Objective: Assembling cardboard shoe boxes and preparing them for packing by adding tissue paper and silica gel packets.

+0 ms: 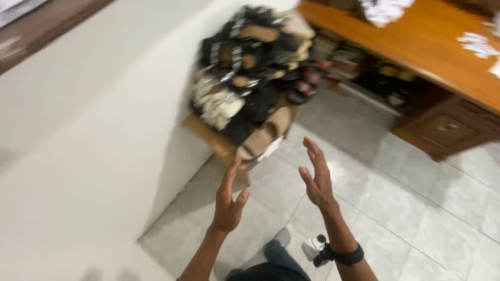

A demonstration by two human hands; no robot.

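Observation:
My left hand (228, 200) and my right hand (315, 176) are raised in front of me, palms facing each other, fingers spread, holding nothing. Beyond them a big blurred heap of sandals and shoes (250, 67), black, beige and white, sits on a low wooden rack (213, 140) against the white wall. A beige slide sandal (263, 136) hangs at the heap's lower edge, just beyond my left fingertips. On my right wrist is a black strap with a small white device (317, 248).
A white wall (88, 156) fills the left side. A wooden desk (432, 47) with papers on top stands at the right, more shoes stored beneath it. Light grey floor tiles (406, 208) lie underfoot. My leg (276, 260) shows at the bottom.

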